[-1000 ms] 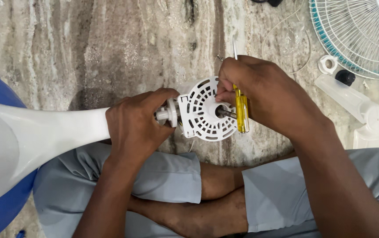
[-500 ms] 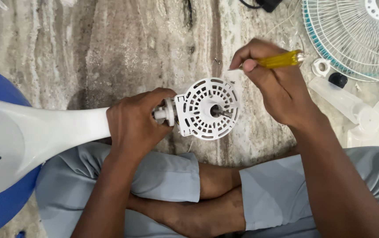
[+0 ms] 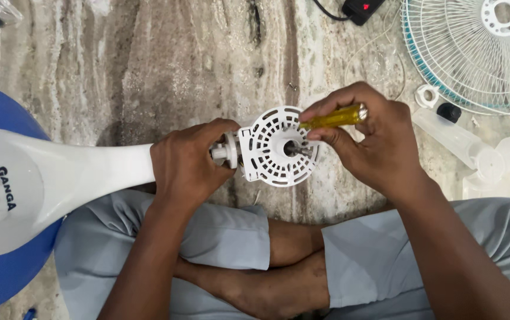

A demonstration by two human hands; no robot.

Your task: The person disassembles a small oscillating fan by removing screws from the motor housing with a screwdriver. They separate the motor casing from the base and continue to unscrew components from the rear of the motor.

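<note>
The fan neck is gripped by the left hand, fingers wrapped tight just behind the white vented housing, mid-floor. A yellow screwdriver is pinched in the right hand, fingertips at the housing's central shaft. A fan grille lies at the floor's top-right corner.

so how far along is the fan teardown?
Done: the wire guard and clear blade lie off on the floor, and the shaft stands bare. In hand: left hand grips the neck behind the white vented motor cover; right hand holds a yellow screwdriver at its front. Left: that cover is on the stand.
</note>
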